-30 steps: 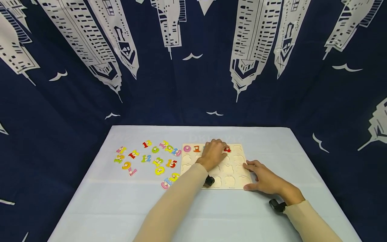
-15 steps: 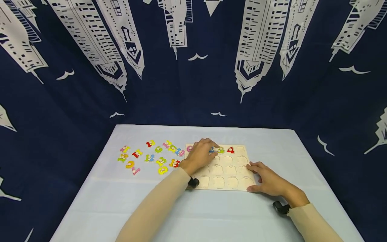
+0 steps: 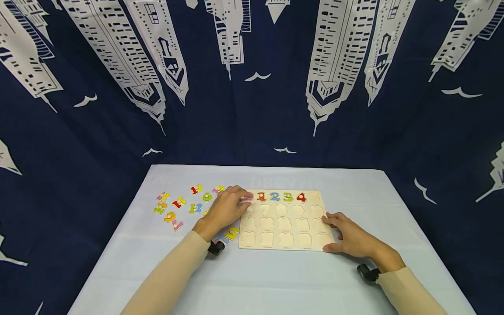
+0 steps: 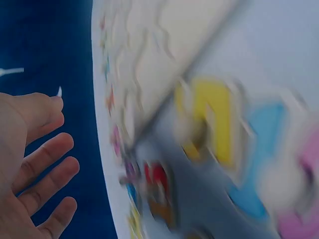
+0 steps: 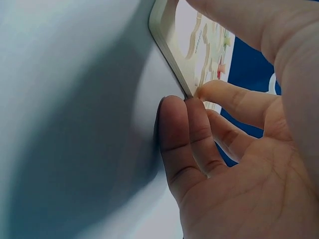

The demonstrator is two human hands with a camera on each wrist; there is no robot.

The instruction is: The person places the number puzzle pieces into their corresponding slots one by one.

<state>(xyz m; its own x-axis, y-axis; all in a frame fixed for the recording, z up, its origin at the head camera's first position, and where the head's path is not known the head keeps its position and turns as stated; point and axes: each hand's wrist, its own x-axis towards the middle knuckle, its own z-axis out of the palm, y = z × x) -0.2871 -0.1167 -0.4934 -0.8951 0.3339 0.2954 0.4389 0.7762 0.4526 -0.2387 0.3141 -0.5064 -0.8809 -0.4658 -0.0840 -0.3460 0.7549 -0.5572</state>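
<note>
A pale wooden number puzzle board (image 3: 274,225) lies on the white table. In its back row sit a pink 0 (image 3: 249,197), a red-orange 1 (image 3: 261,197), a blue 2 (image 3: 274,197), a green 3 (image 3: 288,197) and a red 4 (image 3: 301,197). My left hand (image 3: 222,210) hovers by the board's left side, fingers loosely bent and holding nothing. Below it in the left wrist view are a blurred yellow piece (image 4: 214,114) and a blue piece (image 4: 264,159). My right hand (image 3: 352,238) grips the board's right edge, its thumb at the front corner.
Loose number pieces, among them a 12 (image 3: 195,208) and a pink 7 (image 3: 177,225), lie scattered left of the board. My left hand and forearm hide some of them. A dark blue cloth (image 3: 236,118) with white buildings hangs behind the table.
My left hand has moved left from the board's back row to its left side, uncovering the numbers there. My right hand stays at the board's right edge.
</note>
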